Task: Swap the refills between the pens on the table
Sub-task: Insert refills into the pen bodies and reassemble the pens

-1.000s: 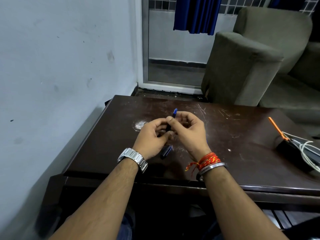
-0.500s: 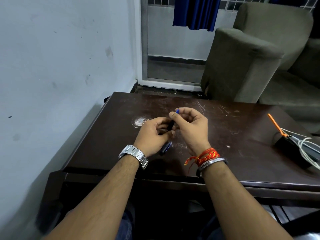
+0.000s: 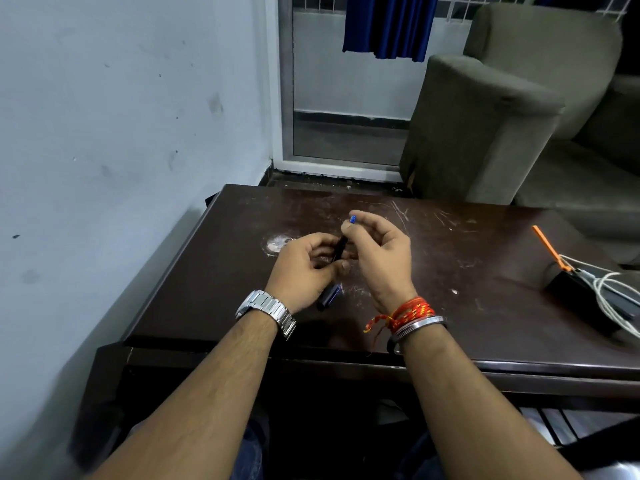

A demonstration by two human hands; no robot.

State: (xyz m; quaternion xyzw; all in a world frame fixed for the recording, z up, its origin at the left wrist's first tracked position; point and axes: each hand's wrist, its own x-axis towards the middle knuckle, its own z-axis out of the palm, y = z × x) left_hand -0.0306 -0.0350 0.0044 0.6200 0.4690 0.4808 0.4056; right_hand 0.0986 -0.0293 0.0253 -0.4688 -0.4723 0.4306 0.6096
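Observation:
Over the dark wooden table (image 3: 467, 306) I hold a black pen (image 3: 339, 249) with both hands. My left hand (image 3: 304, 271) grips its lower part. My right hand (image 3: 381, 251) pinches its upper part between thumb and forefinger, and a small blue end (image 3: 353, 219) sticks out above those fingers. Under my left hand a second dark pen part with blue trim (image 3: 328, 296) lies on the table, partly hidden.
A black box (image 3: 581, 299) with white cables and an orange stick (image 3: 549, 247) sits at the table's right edge. A grey wall runs along the left. A grey armchair (image 3: 485, 126) stands behind the table, beside a glass door.
My right hand has shifted slightly up and right along the pen, so less of the blue end shows. The left hand keeps its grip.

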